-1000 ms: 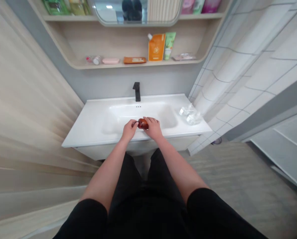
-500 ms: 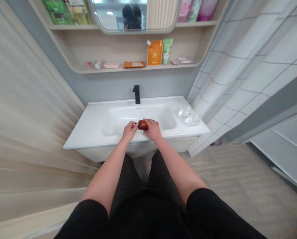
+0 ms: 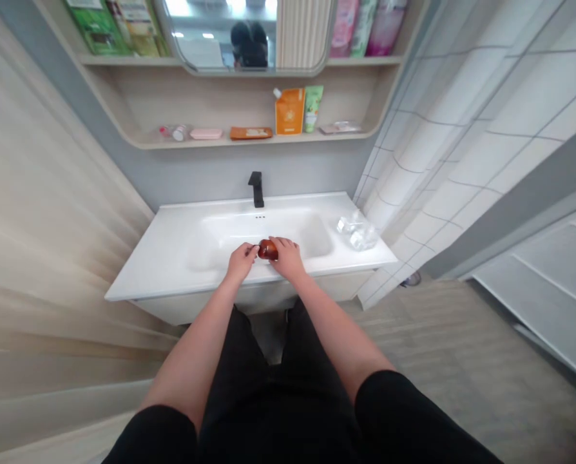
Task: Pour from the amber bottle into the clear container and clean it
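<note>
A reddish-brown bottle (image 3: 267,250) lies on its side in the air over the front of the white sink (image 3: 205,258), its top end toward the left. My right hand (image 3: 288,258) is wrapped round the body and base from the right. At the other end my left hand (image 3: 241,261) is closed, thumb and fingers pinching the small dark top (image 3: 254,249) of the bottle. Whether that top is a cap or a pump is too small to tell.
A black faucet (image 3: 256,189) stands behind the basin. Clear plastic packaging (image 3: 358,232) lies on the counter at the right. Above, a shelf (image 3: 196,143) holds an orange pouch (image 3: 289,111), a green tube (image 3: 312,108) and several small items below a mirror (image 3: 211,51).
The whole view has shifted slightly as the head moved. My left hand has drawn a little away from the right one, and the bottle stays in my right hand.
</note>
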A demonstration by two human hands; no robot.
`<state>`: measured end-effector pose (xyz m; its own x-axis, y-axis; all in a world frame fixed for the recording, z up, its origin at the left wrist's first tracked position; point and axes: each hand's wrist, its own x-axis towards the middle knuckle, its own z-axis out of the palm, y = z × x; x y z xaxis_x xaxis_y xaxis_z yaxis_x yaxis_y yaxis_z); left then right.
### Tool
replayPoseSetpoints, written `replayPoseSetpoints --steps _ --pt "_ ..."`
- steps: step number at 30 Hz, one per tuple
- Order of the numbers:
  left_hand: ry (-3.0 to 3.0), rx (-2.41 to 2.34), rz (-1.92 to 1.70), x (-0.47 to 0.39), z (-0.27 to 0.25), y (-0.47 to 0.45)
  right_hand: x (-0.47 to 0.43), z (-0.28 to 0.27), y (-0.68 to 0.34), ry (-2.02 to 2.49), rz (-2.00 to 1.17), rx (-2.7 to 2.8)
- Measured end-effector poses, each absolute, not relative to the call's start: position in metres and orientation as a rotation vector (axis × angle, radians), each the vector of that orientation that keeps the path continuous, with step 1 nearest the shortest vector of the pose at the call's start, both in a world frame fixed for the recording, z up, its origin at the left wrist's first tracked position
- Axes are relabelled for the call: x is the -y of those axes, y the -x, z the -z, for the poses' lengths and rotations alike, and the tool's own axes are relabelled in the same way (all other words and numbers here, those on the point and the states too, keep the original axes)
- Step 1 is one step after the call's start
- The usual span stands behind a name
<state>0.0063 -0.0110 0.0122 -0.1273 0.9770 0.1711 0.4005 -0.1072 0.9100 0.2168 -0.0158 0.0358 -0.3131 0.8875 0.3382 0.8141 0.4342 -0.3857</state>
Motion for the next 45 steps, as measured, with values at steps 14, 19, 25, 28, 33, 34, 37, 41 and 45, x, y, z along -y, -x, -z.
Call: replayPoseSetpoints --steps 14,19,25,28,33,34,37,41,45 --pt "-1.556 -1.552 -1.213 0.0107 -0.0107 -0.0062 0.0143 -0.0307 -0.2177 1.401 -0.226 2.154" --pt "-1.599 -1.523 -1.223 0.0105 -0.0090 -0.0041 0.0159 -0.0324 -0.2180 1.408 -0.205 2.166" --pt "-1.655 -1.541 -1.205 0.0121 -0.0094 -0.0022 0.0174 -0.0344 -0.2175 1.418 -0.181 2.181" --pt "-1.656 -1.548 -1.185 0.0138 -0.0120 -0.0037 0.0176 -0.0356 -0.2171 1.431 -0.199 2.182" --pt "-1.614 -1.565 -1.168 0.0146 -0.0129 -0.0062 0.0168 -0.0355 -0.2173 1.421 -0.226 2.173" --pt "-1.610 -1.571 -1.168 0.0141 -0.0122 -0.0061 0.0164 -0.0350 -0.2174 1.418 -0.229 2.173" --pt "-1.641 -1.572 -1.172 0.0124 -0.0093 -0.0046 0.0150 -0.0328 -0.2176 1.413 -0.241 2.163" --pt "-1.692 -1.564 -1.177 0.0125 -0.0081 -0.0031 0.0143 -0.0306 -0.2176 1.386 -0.248 2.144" --pt "-1.703 -1.592 -1.161 0.0148 -0.0105 -0.0045 0.0143 -0.0315 -0.2173 1.385 -0.258 2.143"
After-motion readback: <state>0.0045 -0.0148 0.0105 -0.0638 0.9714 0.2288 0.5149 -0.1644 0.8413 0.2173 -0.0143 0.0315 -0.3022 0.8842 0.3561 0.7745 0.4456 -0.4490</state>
